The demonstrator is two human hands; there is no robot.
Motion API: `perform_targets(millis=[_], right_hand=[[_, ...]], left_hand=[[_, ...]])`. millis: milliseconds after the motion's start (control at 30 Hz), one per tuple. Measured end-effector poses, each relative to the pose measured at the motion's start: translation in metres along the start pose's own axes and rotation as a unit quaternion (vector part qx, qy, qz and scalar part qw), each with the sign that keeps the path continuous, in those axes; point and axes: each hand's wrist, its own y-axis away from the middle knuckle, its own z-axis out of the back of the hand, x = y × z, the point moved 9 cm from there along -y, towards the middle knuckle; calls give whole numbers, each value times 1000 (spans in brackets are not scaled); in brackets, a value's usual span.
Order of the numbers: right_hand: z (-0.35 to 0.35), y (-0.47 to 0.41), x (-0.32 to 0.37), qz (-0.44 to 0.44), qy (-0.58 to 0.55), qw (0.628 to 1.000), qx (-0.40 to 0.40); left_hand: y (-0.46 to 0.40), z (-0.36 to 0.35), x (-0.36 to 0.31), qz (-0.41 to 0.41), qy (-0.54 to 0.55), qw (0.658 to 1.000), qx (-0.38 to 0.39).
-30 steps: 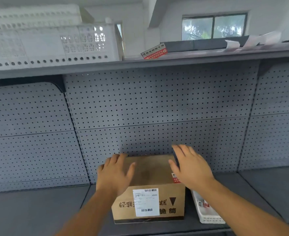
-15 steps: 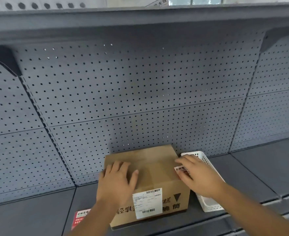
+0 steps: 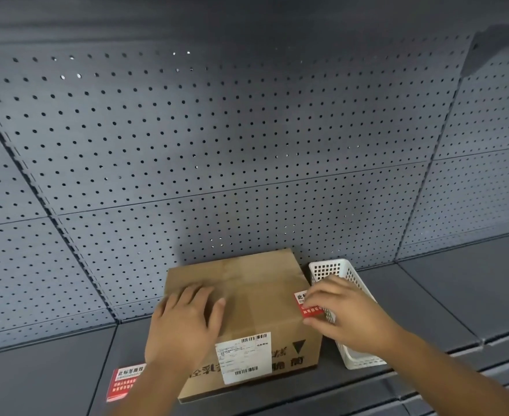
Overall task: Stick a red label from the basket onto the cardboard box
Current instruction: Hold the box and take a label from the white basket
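Note:
A brown cardboard box [image 3: 256, 292] with a white shipping label on its front sits on the grey shelf. My left hand [image 3: 184, 325] lies flat on the box's top left, fingers spread. At the box's top right edge is a red label [image 3: 302, 300] with white print; the fingers of my right hand [image 3: 346, 313] pinch and press it there, covering part of it. A white perforated basket [image 3: 334, 270] stands right of the box, touching it, mostly hidden behind my right hand.
A second red label [image 3: 124, 382] lies flat on the shelf [image 3: 445, 298] left of the box, partly under my left forearm. A grey pegboard wall [image 3: 232, 145] rises behind. An upper shelf overhangs at the top. The shelf's front lip runs at the lower right.
The camera has tilted down and moved closer. My left hand came to rest flat on the box top. My right hand shifted onto the red label at the box's right edge.

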Motion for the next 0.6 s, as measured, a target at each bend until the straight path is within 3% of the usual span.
perform_targets(millis=[300,600], right_hand=[[3,5,7,18,-24,998,-56],[6,6,10,-21,-31,995,-94]], left_hand=[[2,-1,1,10,3,1000,-5],[2,-1,1,9,9,1000,-17]])
